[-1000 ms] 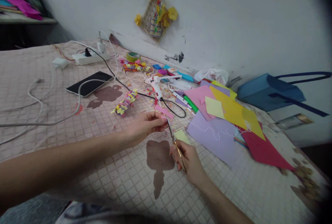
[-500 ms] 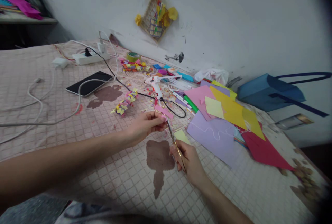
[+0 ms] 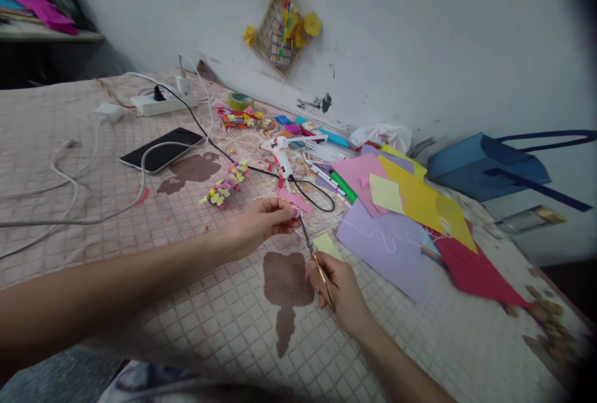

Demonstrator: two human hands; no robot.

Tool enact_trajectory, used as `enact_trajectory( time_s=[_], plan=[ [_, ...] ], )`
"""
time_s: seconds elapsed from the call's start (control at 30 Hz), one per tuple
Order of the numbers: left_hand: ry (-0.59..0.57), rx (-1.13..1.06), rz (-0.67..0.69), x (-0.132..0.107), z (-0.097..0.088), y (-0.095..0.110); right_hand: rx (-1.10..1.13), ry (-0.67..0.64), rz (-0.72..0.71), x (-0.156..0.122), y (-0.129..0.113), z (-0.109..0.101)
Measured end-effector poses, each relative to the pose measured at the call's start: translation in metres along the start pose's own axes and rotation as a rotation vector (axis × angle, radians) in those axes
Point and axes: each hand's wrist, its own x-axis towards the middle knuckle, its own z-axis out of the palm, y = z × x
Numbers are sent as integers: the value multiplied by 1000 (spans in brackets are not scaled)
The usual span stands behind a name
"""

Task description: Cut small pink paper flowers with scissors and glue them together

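Observation:
My left hand (image 3: 270,219) pinches a small pink piece of paper (image 3: 295,211) between thumb and fingertips. Gold-handled scissors (image 3: 311,247) are in my right hand (image 3: 336,282), their blades pointing at the pink piece and touching or nearly touching it. Whether the blades are parted is too small to tell. Just beyond my left fingertips lies a pink paper strip (image 3: 297,200). A pale yellow paper scrap (image 3: 327,244) rests beside the scissors. To the left is a fringed garland of yellow, pink and purple paper (image 3: 226,184).
A white glue gun (image 3: 282,157) with a black cord stands behind my hands. Coloured sheets (image 3: 382,250), a green marker (image 3: 342,186) and a blue bag (image 3: 487,166) are on the right. A tablet (image 3: 161,150), white cables and a power strip (image 3: 163,104) lie on the left.
Both hands hold almost the same place. My left fingertips and the pink piece have shifted very slightly; the scissors stay beside it.

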Motion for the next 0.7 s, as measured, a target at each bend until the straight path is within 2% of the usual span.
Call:
enact_trajectory(
  time_s=[0.7],
  plan=[
    [-30, 56, -71, 1, 1, 5, 35, -5, 19, -1, -3, 0]
  ],
)
